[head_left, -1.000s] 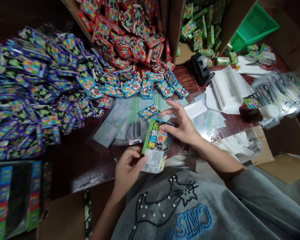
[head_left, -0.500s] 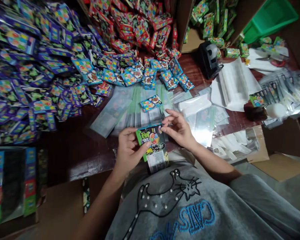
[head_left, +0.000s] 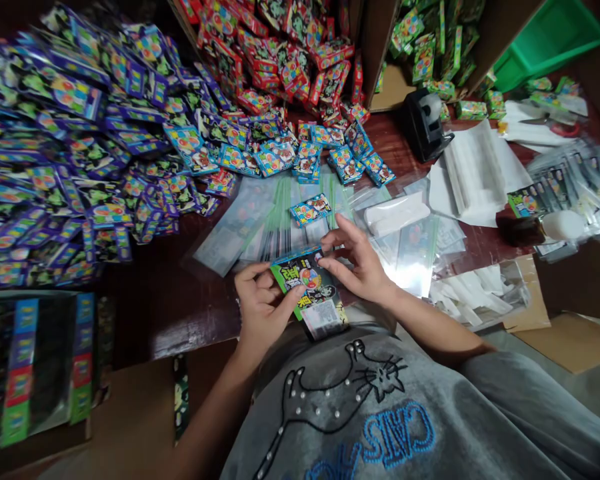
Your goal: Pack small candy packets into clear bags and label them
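Both hands hold a small stack of printed packets close to my chest, at the near edge of the dark wooden table. My left hand grips the stack's left side, thumb on the green top packet. My right hand pinches its upper right corner with thumb and forefinger. A single blue packet lies just beyond the hands on a spread of clear plastic bags.
A big heap of purple packets fills the left. Red packets and green packets spill from cardboard boxes at the back. A black tape dispenser, white sheets and bagged packs sit right. A display box stands near left.
The stack has been tipped from upright to flatter and lowered toward my chest. My left hand closed round its left side, and my right hand shifted to its top corner.
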The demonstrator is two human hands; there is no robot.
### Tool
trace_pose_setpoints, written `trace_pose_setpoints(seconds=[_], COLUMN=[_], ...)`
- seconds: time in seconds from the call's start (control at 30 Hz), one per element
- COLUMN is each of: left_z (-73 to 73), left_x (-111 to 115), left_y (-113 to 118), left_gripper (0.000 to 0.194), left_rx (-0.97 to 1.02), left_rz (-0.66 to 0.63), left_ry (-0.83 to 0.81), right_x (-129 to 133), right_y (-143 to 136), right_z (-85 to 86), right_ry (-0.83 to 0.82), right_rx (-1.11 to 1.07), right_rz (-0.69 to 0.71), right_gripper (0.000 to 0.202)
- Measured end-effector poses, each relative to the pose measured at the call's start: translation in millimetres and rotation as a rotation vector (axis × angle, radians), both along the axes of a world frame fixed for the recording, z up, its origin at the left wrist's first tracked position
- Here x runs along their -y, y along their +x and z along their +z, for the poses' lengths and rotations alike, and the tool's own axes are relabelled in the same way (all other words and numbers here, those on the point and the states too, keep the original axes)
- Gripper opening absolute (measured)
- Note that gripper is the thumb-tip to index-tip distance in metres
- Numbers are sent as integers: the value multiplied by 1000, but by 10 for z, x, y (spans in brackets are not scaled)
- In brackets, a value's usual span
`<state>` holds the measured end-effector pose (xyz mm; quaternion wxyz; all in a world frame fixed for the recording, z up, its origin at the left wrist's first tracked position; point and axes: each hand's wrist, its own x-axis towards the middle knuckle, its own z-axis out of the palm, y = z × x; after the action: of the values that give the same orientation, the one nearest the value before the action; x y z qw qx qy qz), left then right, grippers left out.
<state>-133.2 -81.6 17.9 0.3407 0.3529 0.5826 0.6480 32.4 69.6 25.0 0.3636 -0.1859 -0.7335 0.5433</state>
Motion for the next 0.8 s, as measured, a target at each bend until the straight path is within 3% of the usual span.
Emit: trace_pose_setpoints(seconds=[0.1, 0.23, 0.4, 0.57, 0.67, 0.8], left_z=[4, -25, -111, -117, -78, -60], left_x=[2, 7, -22, -87, -98, -101], left_y=[11, 32, -16, -109, -76, 8], left_gripper=[63, 68, 66, 55, 51, 62], left_rx=[6, 21, -3, -24, -46, -35], left_rz=[23, 35, -10, -81, -57, -9], left_ry=[16, -2, -49, -91, -138, -186], right_x=[-21, -57, -186, -273, -227, -147], right_y=[-1, -9, 7, 41, 68, 90], right_z=[-17, -47, -35, -135, -162, -81], right_ry=[67, 114, -50, -177, -231, -241], right_rx=[-3, -27, 77, 72, 91, 197], right_rz=[44, -3, 123, 240, 202, 112], right_gripper=[85, 85, 87, 84, 86, 98])
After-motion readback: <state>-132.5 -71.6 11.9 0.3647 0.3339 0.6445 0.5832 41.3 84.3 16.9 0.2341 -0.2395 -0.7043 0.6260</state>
